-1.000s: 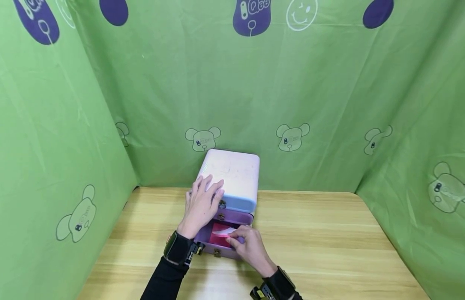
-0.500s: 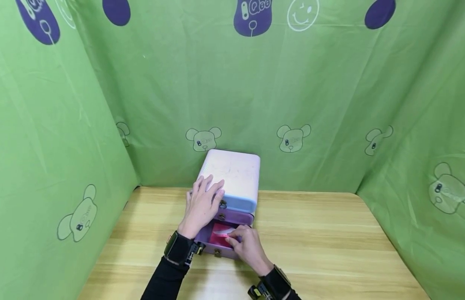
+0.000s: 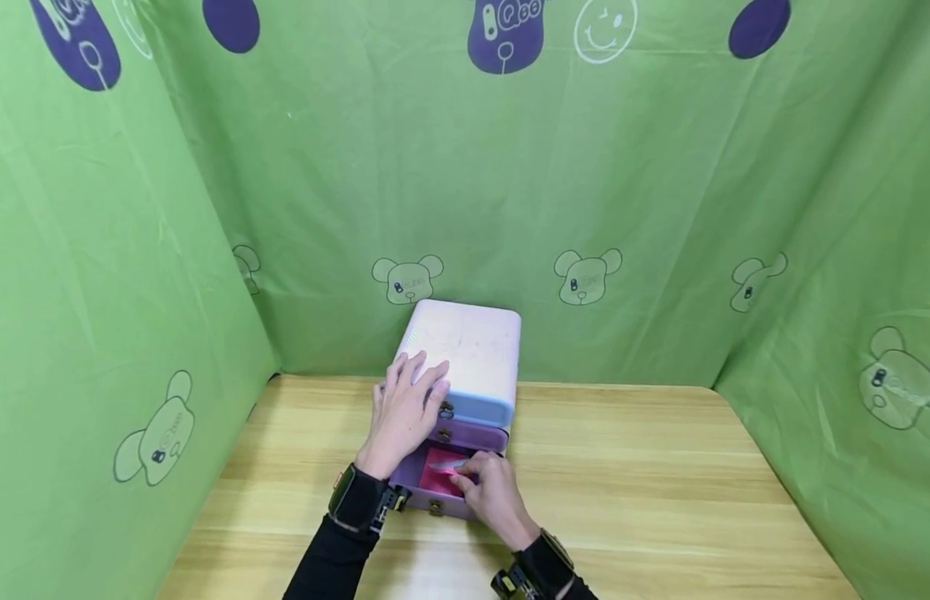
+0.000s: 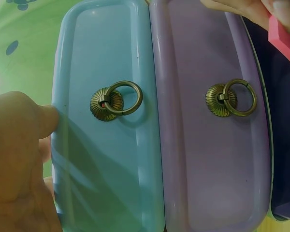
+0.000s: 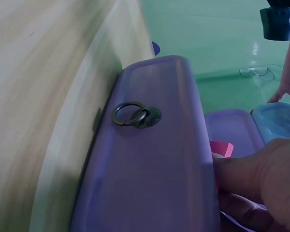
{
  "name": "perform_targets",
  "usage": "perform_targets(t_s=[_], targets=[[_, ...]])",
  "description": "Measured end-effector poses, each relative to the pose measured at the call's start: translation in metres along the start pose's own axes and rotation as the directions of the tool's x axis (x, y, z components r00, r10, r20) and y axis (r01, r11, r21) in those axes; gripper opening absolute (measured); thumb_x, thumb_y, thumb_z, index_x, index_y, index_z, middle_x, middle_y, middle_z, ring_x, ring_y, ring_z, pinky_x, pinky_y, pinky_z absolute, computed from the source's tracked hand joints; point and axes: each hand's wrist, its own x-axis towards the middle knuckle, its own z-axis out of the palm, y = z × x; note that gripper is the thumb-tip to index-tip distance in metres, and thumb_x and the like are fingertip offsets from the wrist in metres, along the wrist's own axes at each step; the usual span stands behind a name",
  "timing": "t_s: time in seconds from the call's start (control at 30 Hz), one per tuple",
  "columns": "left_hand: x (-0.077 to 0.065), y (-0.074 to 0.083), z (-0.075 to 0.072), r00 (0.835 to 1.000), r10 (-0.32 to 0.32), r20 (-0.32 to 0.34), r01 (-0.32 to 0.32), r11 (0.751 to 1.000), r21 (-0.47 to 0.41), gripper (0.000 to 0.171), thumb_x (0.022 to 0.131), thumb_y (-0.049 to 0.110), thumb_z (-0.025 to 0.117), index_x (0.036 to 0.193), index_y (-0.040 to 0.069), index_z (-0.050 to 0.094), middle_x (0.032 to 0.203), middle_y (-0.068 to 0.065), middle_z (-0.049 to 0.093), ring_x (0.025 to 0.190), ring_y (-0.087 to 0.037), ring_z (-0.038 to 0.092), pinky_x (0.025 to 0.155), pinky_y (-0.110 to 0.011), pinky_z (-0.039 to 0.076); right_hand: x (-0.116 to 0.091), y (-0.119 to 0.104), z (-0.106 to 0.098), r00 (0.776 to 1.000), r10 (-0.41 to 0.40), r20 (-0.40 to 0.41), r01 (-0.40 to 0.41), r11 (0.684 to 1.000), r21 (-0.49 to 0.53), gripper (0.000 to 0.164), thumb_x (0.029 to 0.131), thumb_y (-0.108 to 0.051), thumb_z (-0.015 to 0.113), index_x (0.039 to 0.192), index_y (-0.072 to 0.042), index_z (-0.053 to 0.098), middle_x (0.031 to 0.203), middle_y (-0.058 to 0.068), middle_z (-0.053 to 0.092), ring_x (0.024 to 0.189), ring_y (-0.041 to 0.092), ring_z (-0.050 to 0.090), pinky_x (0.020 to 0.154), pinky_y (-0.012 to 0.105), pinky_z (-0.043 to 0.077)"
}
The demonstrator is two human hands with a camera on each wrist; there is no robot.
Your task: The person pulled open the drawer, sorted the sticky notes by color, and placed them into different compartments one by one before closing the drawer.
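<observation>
A small drawer chest (image 3: pixel 465 342) with a pale top stands on the table against the green cloth. Its blue top drawer (image 4: pixel 106 169) and purple middle drawer (image 4: pixel 217 174) are closed. The purple bottom drawer (image 5: pixel 145 179) is pulled out. My left hand (image 3: pixel 401 412) rests on the chest's top at the left front edge, fingers spread. Inside the bottom drawer lies a flat red-pink square (image 3: pixel 435 482). My right hand (image 3: pixel 495 492) reaches over the drawer's right side and pinches a thin pink piece (image 5: pixel 222 148). Its fingertips partly hide that piece.
Brass ring pulls (image 4: pixel 128 98) hang on the drawer fronts. Wooden table (image 3: pixel 645 492) extends to both sides and in front. Green printed cloth (image 3: pixel 465 183) encloses the back and both sides.
My right hand has shifted slightly left, with its wrist drawn a little inward. Less of the pale face of the pinched pink piece shows. The left hand stays in place.
</observation>
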Motion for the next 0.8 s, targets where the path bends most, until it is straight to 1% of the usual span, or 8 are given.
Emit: perform_targets(t_s=[0.17, 0.47, 0.8], targets=[[0.000, 0.000, -0.001, 1.000, 0.000, -0.002, 0.000, 1.000, -0.002, 0.046, 0.108, 0.047, 0.037, 0.147, 0.031, 0.053, 0.165, -0.010, 0.037, 0.156, -0.037, 0.021, 0.116, -0.073, 0.025, 0.001, 0.001, 0.003, 1.000, 0.009, 0.003, -0.009, 1.000, -0.002, 0.006, 0.076, -0.003, 0.085, 0.080, -0.006, 0.081, 0.073, 0.000, 0.073, 0.066, 0.010, 0.065, 0.066, 0.022, 0.052], [-0.001, 0.000, 0.000, 1.000, -0.004, 0.003, 0.004, 1.000, -0.006, 0.045, 0.108, 0.048, 0.037, 0.147, 0.031, 0.053, 0.165, -0.010, 0.036, 0.156, -0.037, 0.021, 0.116, -0.073, 0.025, 0.001, 0.000, 0.010, 0.998, 0.016, -0.057, -0.018, 0.999, -0.027, 0.007, 0.074, -0.002, 0.085, 0.076, -0.008, 0.081, 0.070, -0.001, 0.072, 0.067, 0.014, 0.065, 0.066, 0.026, 0.052], [0.000, -0.002, 0.000, 1.000, 0.003, -0.007, -0.003, 1.000, -0.008, 0.046, 0.108, 0.048, 0.036, 0.147, 0.032, 0.053, 0.165, -0.010, 0.036, 0.156, -0.037, 0.021, 0.116, -0.072, 0.026, -0.002, -0.001, 0.018, 0.998, 0.002, -0.062, -0.009, 0.993, -0.119, 0.008, 0.075, -0.004, 0.084, 0.075, -0.011, 0.081, 0.073, -0.004, 0.071, 0.072, 0.014, 0.062, 0.069, 0.028, 0.052]])
